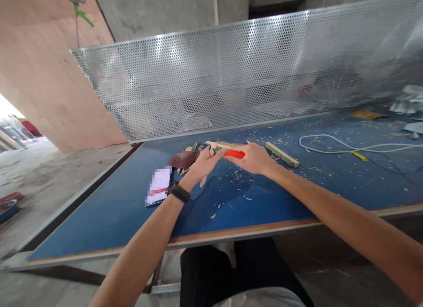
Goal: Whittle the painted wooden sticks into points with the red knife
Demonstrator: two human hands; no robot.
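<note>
My left hand (205, 162), with a black watch on the wrist, is closed around a small piece of pale wood (203, 182), whose end sticks out below the palm. In my right hand (256, 158) is an orange-handled knife (235, 154), held against the wood at the left thumb; its blade is too small to make out. Both hands meet low over the blue tabletop (198, 223). A brown curved piece (183, 159) lies left of my left hand, with small wood bits by it. Just beyond the hands are strips of wood (223, 145).
A phone (157, 186) lies by my left wrist. A green-and-red-sided wood strip (282, 154) is right of my right hand. Shavings are scattered about. A white cable (330, 151) loops at the right. A perforated metal panel (211, 82) stands along the table's back edge.
</note>
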